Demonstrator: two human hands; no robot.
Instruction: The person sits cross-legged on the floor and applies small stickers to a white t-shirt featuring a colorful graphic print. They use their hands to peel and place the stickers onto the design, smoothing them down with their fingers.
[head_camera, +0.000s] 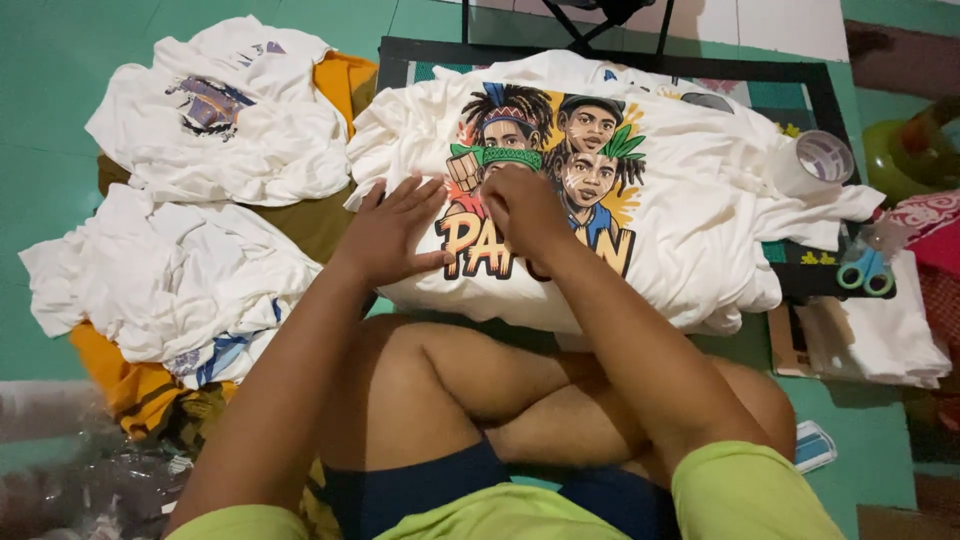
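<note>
Your crossed bare legs (480, 390) sit closest, with the white cotton printed t-shirt (690, 190) spread just past them. Your left hand (390, 232) lies flat and open on the shirt's edge, while your right hand (522, 208) curls, pinching at the colourful print (545, 150).

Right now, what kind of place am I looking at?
Probably a home T-shirt printing or packing spot on a green floor: piles of white shirts, a printed shirt spread out, a tape roll and scissors.

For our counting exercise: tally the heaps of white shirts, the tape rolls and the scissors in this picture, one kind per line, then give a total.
Heaps of white shirts: 3 (printed heap under the hands, upper left heap, lower left heap)
Tape roll: 1
Blue-handled scissors: 1
Total: 5
</note>
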